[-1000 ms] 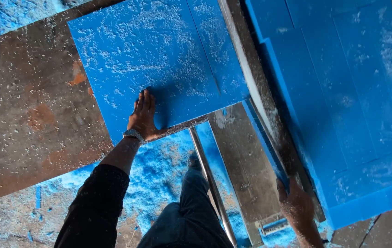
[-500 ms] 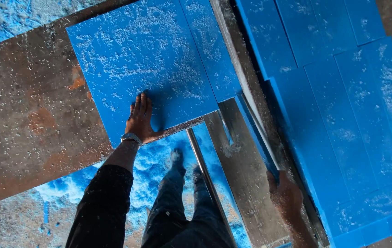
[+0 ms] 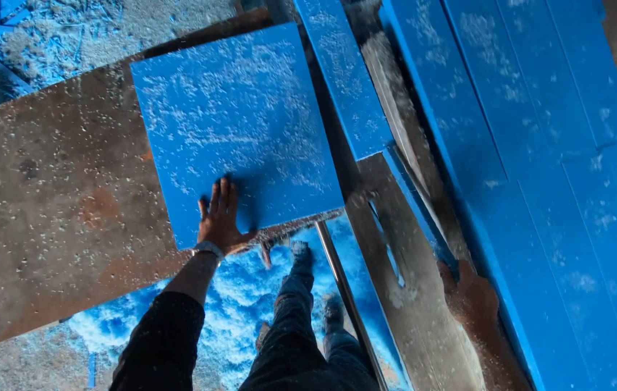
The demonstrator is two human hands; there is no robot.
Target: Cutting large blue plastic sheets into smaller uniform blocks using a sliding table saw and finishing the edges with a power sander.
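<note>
Blue square foam-like panel [image 3: 236, 123], dusted with pale chips: it lay flat under the left hand [image 3: 218, 217] and ran away beyond the fingertips, its near edge overhanging the table edge beside the wrist.

Left hand: palm down on the panel's near edge, fingers spread and pointing away, thumb out to the side, pressing rather than pinching. A pale wristband [image 3: 209, 248] and a dark sleeve [image 3: 163, 340] followed behind it.

Right hand: I could not tell its state. A blurred brown shape [image 3: 471, 297], well to the right of the left hand, may have been it.

Rusty brown metal table [image 3: 48, 217]: under the panel and stretching left of the hand.

Narrow blue strip [image 3: 344, 80]: just right of the panel, beyond the hand.

Slotted grey metal plate [image 3: 395, 268]: right of the hand, beside a thin metal rail [image 3: 344, 289].

Long blue boards [image 3: 554, 181]: side by side, far right.

Blue and white shavings [image 3: 229, 311]: on the floor below the wrist, around my legs.

Step in hand, as I judged it: steadying the panel flat against the table. Any further shift would call for even palm pressure, so that the overhanging edge did not tip.
</note>
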